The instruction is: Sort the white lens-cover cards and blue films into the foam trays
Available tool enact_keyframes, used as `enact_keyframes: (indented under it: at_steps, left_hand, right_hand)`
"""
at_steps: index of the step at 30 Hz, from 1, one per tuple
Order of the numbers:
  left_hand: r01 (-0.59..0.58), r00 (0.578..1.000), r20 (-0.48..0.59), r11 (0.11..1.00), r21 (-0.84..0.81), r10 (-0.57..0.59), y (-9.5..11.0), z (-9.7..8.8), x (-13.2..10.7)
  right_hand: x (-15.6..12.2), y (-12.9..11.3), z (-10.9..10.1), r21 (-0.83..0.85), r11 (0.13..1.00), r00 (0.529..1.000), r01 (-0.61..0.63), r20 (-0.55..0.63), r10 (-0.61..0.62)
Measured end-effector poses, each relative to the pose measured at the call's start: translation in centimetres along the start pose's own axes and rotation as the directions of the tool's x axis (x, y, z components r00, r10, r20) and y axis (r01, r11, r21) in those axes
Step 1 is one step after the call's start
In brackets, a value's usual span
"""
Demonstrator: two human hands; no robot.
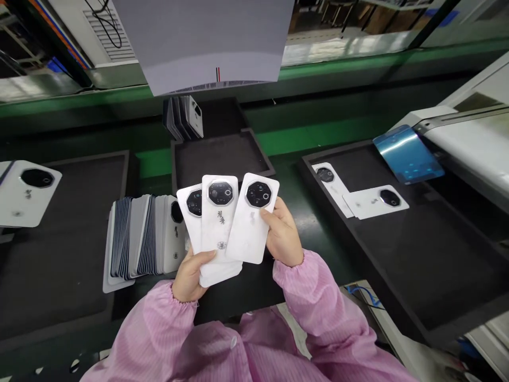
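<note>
I hold three white phone back covers fanned out in front of me, each with a dark octagonal camera ring. My left hand grips the two left covers from below, thumb on the front. My right hand pinches the right cover at its right edge. Both wrists are in pink sleeves.
A row of upright covers leans in a stack at left. Another small stack stands behind an empty black tray. The right black tray holds two flat covers; a blue film sheet lies beside a white machine. One cover lies far left.
</note>
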State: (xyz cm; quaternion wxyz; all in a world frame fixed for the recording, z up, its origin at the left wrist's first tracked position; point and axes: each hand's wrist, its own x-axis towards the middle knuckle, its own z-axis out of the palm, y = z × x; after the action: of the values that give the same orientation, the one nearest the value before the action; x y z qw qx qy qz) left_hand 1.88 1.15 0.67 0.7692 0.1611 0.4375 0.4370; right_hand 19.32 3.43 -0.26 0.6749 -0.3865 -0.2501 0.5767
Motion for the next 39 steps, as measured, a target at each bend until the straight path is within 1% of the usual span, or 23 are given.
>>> enact_keyframes:
  at_steps: [4,8,12,15,19,23,27,32,34,36,37,38,39]
  left_hand:
    - [0.01,1.0,0.013,1.0,-0.002,-0.01,-0.1,-0.1,-0.1]
    - [0.036,0.999,-0.02,0.999,0.017,-0.035,0.0,0.0,-0.3]
    - [0.037,0.999,-0.038,0.999,0.016,-0.037,0.0,0.0,-0.3]
    - [0.035,0.998,-0.047,0.999,0.021,-0.034,0.0,-0.1,-0.2]
    - [0.033,0.998,-0.051,0.999,0.026,-0.031,-0.1,-0.4,-0.1]
    - [0.043,0.999,-0.011,0.998,0.047,-0.043,-0.2,-0.7,-0.1]
    - [0.029,0.999,0.011,0.998,0.062,-0.03,-0.2,-0.9,0.0]
    - [0.053,0.999,0.006,0.997,0.058,-0.053,-0.1,-0.8,-0.1]
    - [0.055,0.998,0.027,0.998,0.026,-0.056,0.0,-0.6,-0.2]
    - [0.066,0.994,0.092,0.998,-0.008,-0.065,0.1,-0.5,-0.2]
    - [0.069,0.99,0.127,0.997,-0.021,-0.066,0.1,-0.4,-0.2]
    - [0.067,0.986,0.155,0.997,-0.028,-0.062,0.2,-0.4,-0.3]
    - [0.06,0.984,0.17,0.998,-0.032,-0.054,0.2,-0.3,-0.3]
  right_hand:
    - [0.1,0.3,-0.3,-0.023,1.0,1.0,0.003,0.0,-0.003]
    - [0.3,0.4,-0.4,-0.039,0.999,1.0,-0.012,0.008,0.012]
    - [0.4,0.4,-0.4,-0.026,1.0,1.0,-0.009,0.001,0.009]
    - [0.4,0.4,-0.3,-0.052,0.998,1.0,0.019,-0.002,-0.02]
    - [0.2,0.5,-0.3,-0.099,0.99,0.995,0.095,0.019,-0.094]
    - [0.0,0.4,-0.2,-0.116,0.982,0.989,0.146,0.053,-0.141]
    - [-0.1,0.3,-0.2,-0.109,0.981,0.986,0.159,0.07,-0.152]
    - [0.0,0.1,0.0,-0.132,0.981,0.988,0.145,0.08,-0.135]
    - [0.3,0.1,0.0,-0.097,0.984,0.988,0.151,0.03,-0.149]
    - [0.7,-0.1,-0.3,-0.043,0.984,0.982,0.172,-0.076,-0.175]
    - [0.9,-0.3,-0.5,-0.026,0.986,0.976,0.163,-0.14,-0.165]
    - [1.2,-0.6,-0.8,-0.02,0.992,0.973,0.124,-0.191,-0.125]
    - [1.6,-1.0,-1.0,-0.018,0.999,0.976,0.047,-0.21,-0.049]
